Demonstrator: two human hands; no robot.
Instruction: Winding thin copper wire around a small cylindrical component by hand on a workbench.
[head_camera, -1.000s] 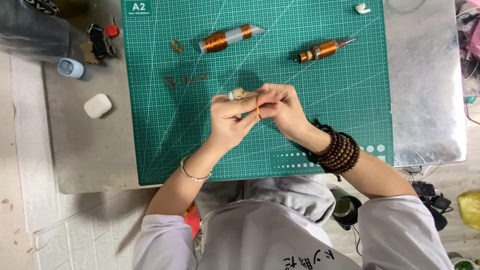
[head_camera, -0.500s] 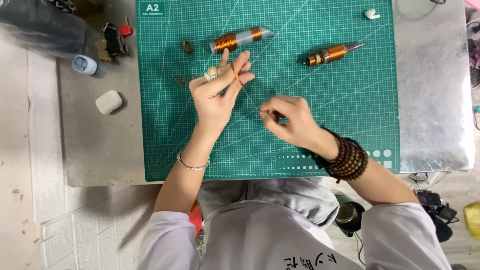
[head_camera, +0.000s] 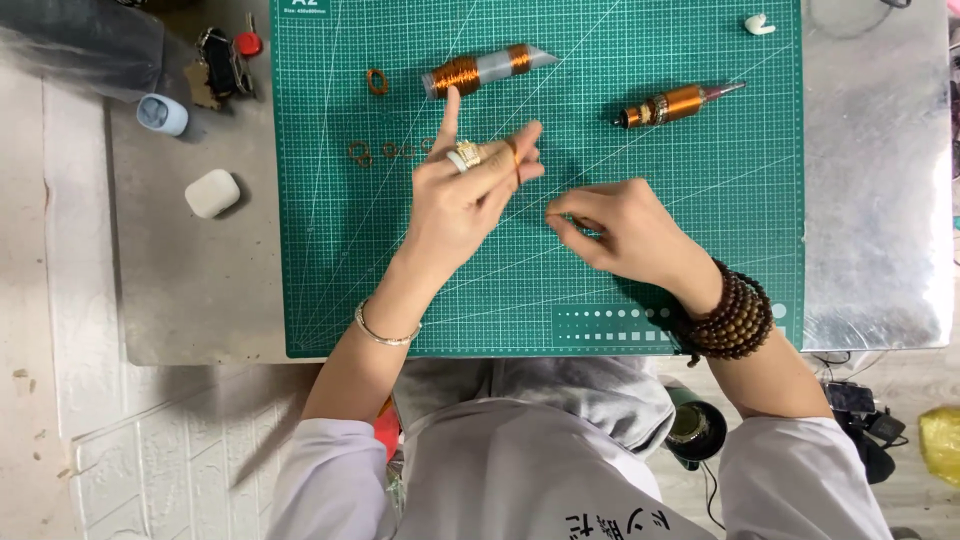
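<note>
My left hand (head_camera: 468, 198) is raised over the green cutting mat (head_camera: 700, 220) with its fingers stretched out. A thin copper wire (head_camera: 514, 152) is looped around its fingertips, and rings sit on one finger. Just to the right, my right hand (head_camera: 618, 228) pinches something fine between thumb and forefinger, apparently the wire's end. A clear tube wound with copper wire (head_camera: 482, 70) lies just beyond my left fingertips. A copper-wound pen-like tool (head_camera: 672, 103) lies farther right.
Small copper wire rings (head_camera: 362, 152) lie on the mat's left part, another ring (head_camera: 377, 82) farther back. A white case (head_camera: 212, 193), a pale blue case (head_camera: 162, 114) and a red cap (head_camera: 248, 44) sit on the metal table (head_camera: 880, 200) at the left.
My hands, joined at the mat's middle a second ago, have drawn apart. The left hand rose toward the clear tube with fingers spread; the right moved right and down.
</note>
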